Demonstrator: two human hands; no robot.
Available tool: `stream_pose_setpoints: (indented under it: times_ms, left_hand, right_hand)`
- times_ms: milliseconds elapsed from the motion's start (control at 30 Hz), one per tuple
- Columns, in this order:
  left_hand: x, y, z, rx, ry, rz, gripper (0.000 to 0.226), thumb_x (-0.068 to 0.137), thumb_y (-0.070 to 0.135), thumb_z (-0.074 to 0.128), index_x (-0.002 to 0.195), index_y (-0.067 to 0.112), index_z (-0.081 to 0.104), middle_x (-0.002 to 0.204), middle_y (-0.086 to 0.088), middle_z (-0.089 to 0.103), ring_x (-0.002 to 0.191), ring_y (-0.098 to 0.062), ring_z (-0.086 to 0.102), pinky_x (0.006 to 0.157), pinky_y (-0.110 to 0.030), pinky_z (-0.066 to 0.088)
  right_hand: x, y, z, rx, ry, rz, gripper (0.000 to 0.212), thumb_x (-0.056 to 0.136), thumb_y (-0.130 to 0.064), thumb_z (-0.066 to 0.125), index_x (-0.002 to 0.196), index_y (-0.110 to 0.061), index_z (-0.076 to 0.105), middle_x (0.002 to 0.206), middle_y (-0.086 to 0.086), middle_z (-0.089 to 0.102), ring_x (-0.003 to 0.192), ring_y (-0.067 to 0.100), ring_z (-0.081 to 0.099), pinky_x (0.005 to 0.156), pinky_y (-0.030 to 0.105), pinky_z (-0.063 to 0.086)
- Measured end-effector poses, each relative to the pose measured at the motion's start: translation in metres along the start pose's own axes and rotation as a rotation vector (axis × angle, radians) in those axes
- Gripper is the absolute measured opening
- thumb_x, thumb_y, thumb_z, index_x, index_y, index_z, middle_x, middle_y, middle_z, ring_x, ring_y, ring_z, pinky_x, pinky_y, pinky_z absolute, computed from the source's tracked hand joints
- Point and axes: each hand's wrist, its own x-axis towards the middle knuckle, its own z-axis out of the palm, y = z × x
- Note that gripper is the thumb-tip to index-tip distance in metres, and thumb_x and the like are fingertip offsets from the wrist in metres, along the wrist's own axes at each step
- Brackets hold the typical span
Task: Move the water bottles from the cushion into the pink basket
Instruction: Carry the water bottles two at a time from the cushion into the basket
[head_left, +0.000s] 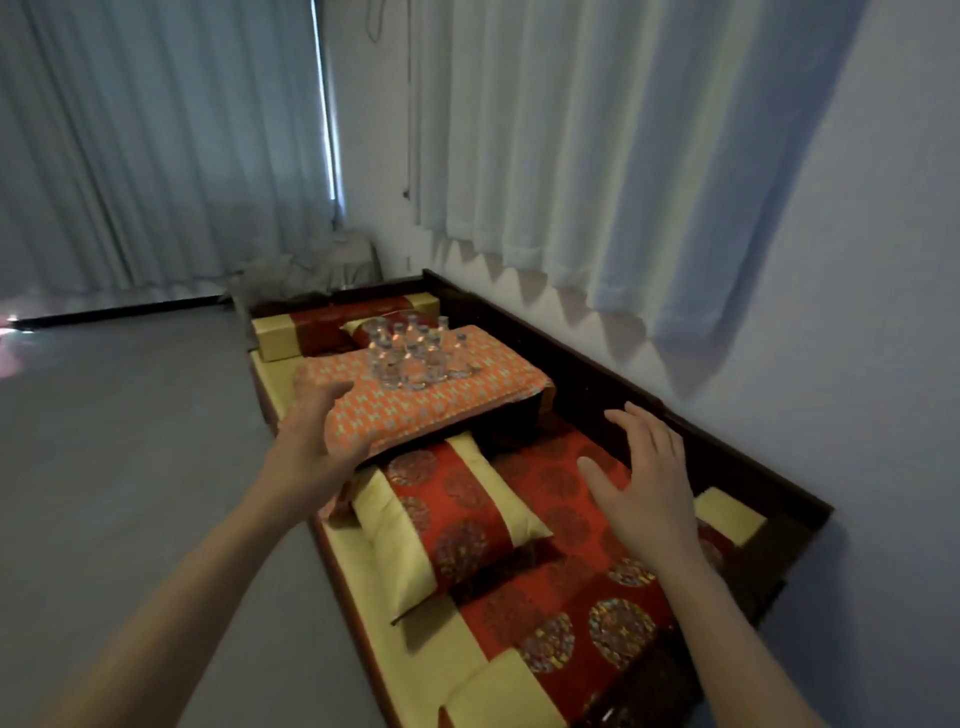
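While water bottles (415, 353) crowd the cushion (415, 410), both hands' grips spread empty.

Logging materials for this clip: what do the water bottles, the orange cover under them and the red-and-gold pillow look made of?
Water bottles: clear plastic most likely, see-through with glints; glass can't be ruled out.
Orange cover: woven cloth, matte, small repeating pattern, edges draping.
Red-and-gold pillow: satin-like brocade, shiny, with round medallion motifs.
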Motion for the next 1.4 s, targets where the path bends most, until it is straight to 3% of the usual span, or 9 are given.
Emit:
stream_pose_setpoints:
  times_ms: [100,300,433,533,633,900,1033,1200,1400]
  left_hand:
    - [0.020,-0.047,-0.026,0.002,0.041,-0.072,0.058,0.081,0.015,0.073,0.133,0.010,0.048,0.133,-0.010,0.053,0.121,-0.024,0.051,0.094,-0.031,0.038]
    - [0.076,-0.125,-0.036,-0.029,0.082,-0.190,0.047,0.090,0.036,0.060,0.132,0.017,0.049,0.135,-0.003,0.052,0.121,-0.015,0.048,0.091,-0.029,0.037]
    - [0.128,-0.168,-0.040,-0.062,0.079,-0.245,0.034,0.096,0.034,0.050,0.124,0.015,0.055,0.120,0.000,0.058,0.111,-0.012,0.053,0.084,-0.024,0.039]
    - [0.172,-0.197,-0.044,-0.142,0.095,-0.358,0.033,0.095,0.028,0.053,0.125,0.013,0.054,0.116,0.002,0.057,0.111,-0.015,0.055,0.083,-0.023,0.041]
    - [0.209,-0.229,-0.048,-0.066,0.084,-0.331,0.041,0.089,0.025,0.063,0.127,0.014,0.053,0.118,0.005,0.054,0.112,-0.012,0.051,0.090,-0.027,0.038]
    - [0.296,-0.346,-0.052,0.044,-0.011,-0.384,0.052,0.082,0.015,0.072,0.129,0.010,0.052,0.130,-0.007,0.057,0.118,-0.021,0.054,0.092,-0.028,0.039]
    - [0.348,-0.416,-0.046,0.080,-0.116,-0.364,0.049,0.081,0.017,0.072,0.126,0.013,0.053,0.127,-0.006,0.059,0.112,-0.017,0.054,0.089,-0.026,0.040]
    - [0.418,-0.491,-0.044,0.054,-0.259,-0.353,0.050,0.082,0.019,0.072,0.128,0.012,0.052,0.116,0.000,0.060,0.114,-0.020,0.056,0.087,-0.025,0.040]
    - [0.528,-0.556,-0.005,-0.019,-0.414,-0.284,0.050,0.084,0.018,0.069,0.130,0.010,0.051,0.122,-0.008,0.061,0.110,-0.019,0.056,0.092,-0.031,0.045]
  right_hand:
    - [0.020,-0.031,0.050,0.031,-0.062,-0.022,0.053,0.083,-0.040,0.064,0.132,-0.027,0.047,0.144,-0.005,0.040,0.133,0.012,0.026,0.103,0.030,0.028]
    - [0.077,-0.063,0.147,0.043,-0.114,-0.069,0.049,0.084,-0.032,0.067,0.129,-0.022,0.051,0.140,-0.001,0.045,0.131,0.017,0.032,0.104,0.031,0.029]
    - [0.129,-0.072,0.221,0.101,-0.141,-0.041,0.048,0.084,-0.030,0.067,0.129,-0.019,0.051,0.136,0.000,0.048,0.130,0.019,0.033,0.103,0.032,0.030]
    - [0.167,-0.079,0.275,0.182,-0.189,0.003,0.047,0.084,-0.031,0.068,0.127,-0.021,0.051,0.133,-0.001,0.048,0.127,0.018,0.034,0.098,0.029,0.030]
    - [0.200,-0.089,0.321,0.212,-0.223,0.008,0.045,0.082,-0.030,0.069,0.124,-0.021,0.054,0.130,-0.001,0.049,0.126,0.019,0.036,0.096,0.029,0.032]
    - [0.279,-0.114,0.439,0.239,-0.342,0.048,0.042,0.079,-0.024,0.069,0.118,-0.028,0.054,0.116,-0.011,0.046,0.119,0.018,0.041,0.086,0.031,0.033]
    - [0.318,-0.122,0.510,0.228,-0.374,0.141,0.041,0.079,-0.026,0.069,0.117,-0.027,0.054,0.122,-0.003,0.051,0.119,0.020,0.045,0.089,0.034,0.038]
    - [0.358,-0.128,0.579,0.271,-0.376,0.317,0.037,0.078,-0.021,0.071,0.105,-0.036,0.050,0.113,-0.007,0.046,0.116,0.022,0.049,0.084,0.032,0.036]
    - [0.397,-0.132,0.652,0.239,-0.305,0.450,0.042,0.074,-0.014,0.075,0.113,-0.017,0.058,0.119,0.009,0.057,0.109,0.025,0.054,0.087,0.031,0.040]
